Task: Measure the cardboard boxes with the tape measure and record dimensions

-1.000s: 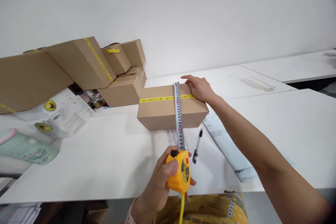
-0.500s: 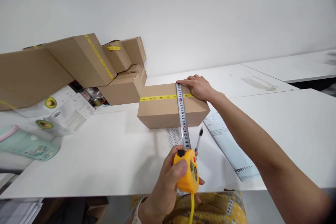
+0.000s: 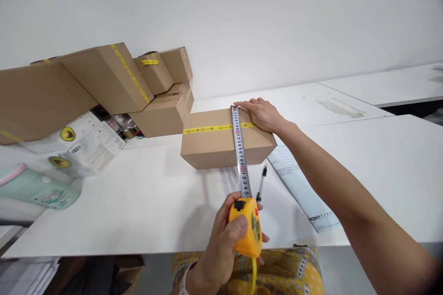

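Note:
A yellow tape measure (image 3: 245, 228) is gripped in my left hand (image 3: 221, 239), low in the middle of the view, thumb on its side. Its metal blade (image 3: 239, 147) runs out across the top of a taped cardboard box (image 3: 207, 143) to the box's far edge. There, the index finger of my right hand (image 3: 261, 114) holds the blade's end, while the other fingers curl over the box's far side, partly hidden. Beneath the blade, a printed sheet (image 3: 230, 181) sticks out from the box. A pen (image 3: 262, 183) lies just right of the blade.
Stacked cardboard boxes (image 3: 107, 78) stand at the left against the wall. In front are an avocado-print carton (image 3: 86, 147) and a mint-green bottle (image 3: 41, 189). A pale blue printed packet (image 3: 301, 193) lies under my right forearm. The white table (image 3: 138, 212) ends near my lap.
The tape measure tilts slightly in my left hand. My right index finger shifts a little at the blade's end, which now shows more. The box stays nearly in place.

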`<state>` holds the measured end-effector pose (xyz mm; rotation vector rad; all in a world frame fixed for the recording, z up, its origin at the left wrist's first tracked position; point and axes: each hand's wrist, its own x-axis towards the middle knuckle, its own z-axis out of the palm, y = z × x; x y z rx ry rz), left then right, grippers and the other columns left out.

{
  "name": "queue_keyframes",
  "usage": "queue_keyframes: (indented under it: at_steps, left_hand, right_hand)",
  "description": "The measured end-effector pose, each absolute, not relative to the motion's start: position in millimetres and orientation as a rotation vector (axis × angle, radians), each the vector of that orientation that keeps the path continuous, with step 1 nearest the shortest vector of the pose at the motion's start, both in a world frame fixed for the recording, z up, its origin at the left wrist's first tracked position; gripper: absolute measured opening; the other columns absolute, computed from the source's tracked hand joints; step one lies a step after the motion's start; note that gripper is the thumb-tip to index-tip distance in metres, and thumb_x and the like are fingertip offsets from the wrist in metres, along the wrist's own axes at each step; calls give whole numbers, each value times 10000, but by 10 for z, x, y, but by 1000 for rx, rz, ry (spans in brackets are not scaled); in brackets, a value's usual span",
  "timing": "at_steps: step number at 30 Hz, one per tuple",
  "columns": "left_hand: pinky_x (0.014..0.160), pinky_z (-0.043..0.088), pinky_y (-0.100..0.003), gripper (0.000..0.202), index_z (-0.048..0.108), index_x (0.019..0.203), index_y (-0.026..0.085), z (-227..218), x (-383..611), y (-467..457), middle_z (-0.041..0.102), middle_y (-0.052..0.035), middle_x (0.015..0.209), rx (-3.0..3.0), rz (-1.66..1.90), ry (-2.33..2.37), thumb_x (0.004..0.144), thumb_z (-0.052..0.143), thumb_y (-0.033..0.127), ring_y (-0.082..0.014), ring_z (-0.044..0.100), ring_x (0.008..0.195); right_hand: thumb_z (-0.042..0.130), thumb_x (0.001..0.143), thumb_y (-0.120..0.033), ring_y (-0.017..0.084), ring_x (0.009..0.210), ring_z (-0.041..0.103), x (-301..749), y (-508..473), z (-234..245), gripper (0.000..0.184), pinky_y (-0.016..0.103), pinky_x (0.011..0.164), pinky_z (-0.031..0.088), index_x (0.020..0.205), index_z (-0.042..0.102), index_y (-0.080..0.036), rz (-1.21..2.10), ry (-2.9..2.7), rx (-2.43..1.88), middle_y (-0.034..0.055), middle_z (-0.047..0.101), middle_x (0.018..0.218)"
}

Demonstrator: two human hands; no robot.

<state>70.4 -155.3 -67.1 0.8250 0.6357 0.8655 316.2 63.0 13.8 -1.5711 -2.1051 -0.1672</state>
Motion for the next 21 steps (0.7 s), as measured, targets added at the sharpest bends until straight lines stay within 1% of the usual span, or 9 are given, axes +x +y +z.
queue_keyframes:
  at_steps: [2, 5, 8, 11, 13, 15, 17, 18, 21]
  left_hand:
    - [518, 597, -265, 667, 524, 1280, 251, -652, 620, -1539, 627, -142, 1276, 938, 1038, 692, 775, 803, 587, -239, 720, 819]
    - [595, 628, -278, 678, 543, 1279, 254, -558, 417, -1422, 562, -143, 1432, 1127, 1440, 857, 746, 841, 547, -232, 714, 881]
    - [541, 631, -294, 640, 545, 1243, 256, -465, 172, -1224, 506, -138, 1514, 1143, 1709, 1003, 735, 831, 518, -222, 735, 820]
    - [516, 629, -314, 587, 545, 1191, 241, -463, -30, -1073, 505, -148, 1520, 1068, 1707, 1076, 734, 812, 496, -219, 751, 755]
    - [524, 630, -328, 589, 539, 1164, 231, -516, -110, -1032, 562, -143, 1441, 1021, 1637, 1087, 721, 813, 506, -227, 757, 741]
    - [527, 627, -331, 605, 528, 1155, 227, -593, -146, -1020, 644, -103, 1254, 981, 1584, 1089, 712, 820, 518, -239, 760, 737]
    - [519, 621, -318, 622, 523, 1152, 224, -674, -157, -1013, 666, -48, 1058, 949, 1577, 1093, 700, 829, 523, -241, 756, 730]
    - [517, 618, -311, 633, 523, 1150, 220, -714, -159, -1007, 661, -32, 1003, 937, 1580, 1097, 692, 836, 523, -237, 752, 725]
    - [508, 604, -291, 655, 525, 1135, 209, -836, -165, -971, 654, -18, 974, 901, 1568, 1110, 667, 849, 533, -199, 727, 680]
  right_hand:
    - [300, 1043, -351, 316, 1041, 582, 3163, 600, 141, 489, 437, 859, 461, 1404, 615, -251, -99, -2022, -1621, 129, 713, 1170]
    - [334, 1032, -467, 312, 1030, 618, 3146, 556, 171, 464, 432, 845, 474, 1206, 686, -219, 19, -1938, -1685, 131, 710, 1208]
    - [374, 1011, -509, 296, 961, 635, 3110, 458, 199, 432, 423, 805, 475, 1108, 674, -213, 49, -1882, -1701, 127, 709, 1182]
    - [400, 1002, -503, 292, 969, 630, 3048, 236, 180, 382, 419, 794, 476, 1063, 654, -225, -28, -1818, -1651, 115, 711, 1133]
    - [421, 1001, -475, 295, 1014, 627, 2985, 30, 125, 335, 422, 814, 483, 1057, 647, -235, -121, -1763, -1593, 109, 709, 1114]
    - [436, 1002, -444, 297, 1052, 626, 2907, -177, 32, 303, 430, 836, 495, 1074, 646, -237, -217, -1701, -1531, 113, 705, 1123]
    - [436, 1009, -421, 301, 1079, 627, 2824, -337, -101, 293, 443, 863, 509, 1094, 648, -236, -293, -1636, -1466, 125, 701, 1141]
    - [437, 1011, -410, 305, 1091, 626, 2786, -391, -182, 289, 453, 880, 515, 1105, 650, -238, -318, -1607, -1435, 131, 699, 1148]
    - [458, 1006, -360, 316, 1122, 624, 2705, -447, -470, 261, 491, 937, 523, 1135, 655, -248, -358, -1563, -1351, 140, 697, 1150]
